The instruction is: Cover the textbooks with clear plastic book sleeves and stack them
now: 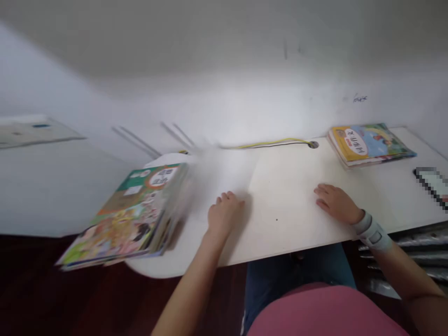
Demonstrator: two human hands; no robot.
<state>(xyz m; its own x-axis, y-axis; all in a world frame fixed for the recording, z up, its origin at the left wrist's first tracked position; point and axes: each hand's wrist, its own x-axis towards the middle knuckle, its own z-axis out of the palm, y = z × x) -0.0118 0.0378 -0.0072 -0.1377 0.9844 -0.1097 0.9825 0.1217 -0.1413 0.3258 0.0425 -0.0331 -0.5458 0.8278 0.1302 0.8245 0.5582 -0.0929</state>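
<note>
My left hand (225, 215) is over the white tabletop (276, 196), just right of a stack of picture-covered books (136, 205). Its fingers are slightly bent with the thumb apart, and I see nothing held in it. A pale, blurred patch lies beyond its fingertips; what it is I cannot make out. My right hand (336, 203), with a light band (371, 231) on the wrist, hovers over or rests on the table, fingers loosely stretched and apart. Nothing is in it. Nearest to it, farther back, is a smaller stack of books (371, 142) with a yellow and blue cover.
A yellow and a black cable (276, 142) run along the wall into a round hole (314, 144). At the right edge lies a pixelated dark-framed device (434, 186). The left stack overhangs the table's rounded end. Silvery wrapped items (416, 256) sit below the table at right.
</note>
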